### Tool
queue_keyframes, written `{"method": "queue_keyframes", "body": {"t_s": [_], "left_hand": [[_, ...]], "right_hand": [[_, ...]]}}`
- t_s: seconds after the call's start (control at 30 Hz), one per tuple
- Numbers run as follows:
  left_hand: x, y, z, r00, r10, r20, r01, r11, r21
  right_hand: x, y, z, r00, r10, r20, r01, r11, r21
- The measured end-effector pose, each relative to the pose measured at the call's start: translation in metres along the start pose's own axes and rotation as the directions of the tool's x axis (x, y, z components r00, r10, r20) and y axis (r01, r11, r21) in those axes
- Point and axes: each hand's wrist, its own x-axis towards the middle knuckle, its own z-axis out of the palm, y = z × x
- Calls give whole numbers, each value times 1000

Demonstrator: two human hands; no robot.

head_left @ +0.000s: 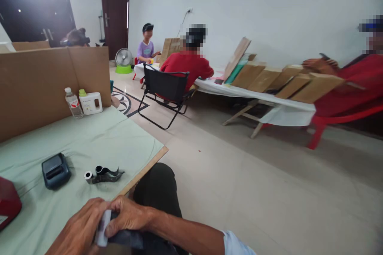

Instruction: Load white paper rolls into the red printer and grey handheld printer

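My left hand [85,223] and my right hand [128,217] meet low in the view, at the table's front edge. Between them they pinch a small white strip [103,229], whose exact kind I cannot make out. The fingers of both hands are closed, and the left fingertips are partly hidden. Something dark shows just below the strip, blurred. Beyond my hands on the green cloth lie two small rolls [98,174] with dark ribbon trailing off them. A dark blue device [56,170], like a small label printer, sits left of the rolls.
A red object [8,203] stands at the left edge. A water bottle [74,103] and a white jug [90,102] stand by a cardboard panel [44,87]. Across the floor are a black folding chair [167,87], people seated at a long table [287,113], and several cardboard boxes [251,73].
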Motion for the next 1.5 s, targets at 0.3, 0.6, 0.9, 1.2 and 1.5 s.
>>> {"method": "queue_keyframes", "body": {"t_s": [0.3, 0.6, 0.9, 1.2, 1.5], "left_hand": [[5, -19, 2, 950, -178, -257, 208, 973, 96], [5, -31, 2, 935, -228, -273, 260, 961, 90], [1, -36, 8, 930, -257, -262, 282, 957, 64], [1, -39, 12, 927, -275, -256, 304, 949, 80], [-3, -46, 13, 925, -266, -273, 307, 944, 120]], "right_hand": [[-17, -103, -63, 801, -481, -357, 177, 760, -626], [37, -98, -111, 902, -378, -206, -81, 320, -944], [51, -93, -99, 951, -273, -144, -85, 217, -972], [50, -102, -98, 945, -231, -230, -195, 164, -967], [51, -111, -85, 958, -214, -191, -165, 131, -977]]}}
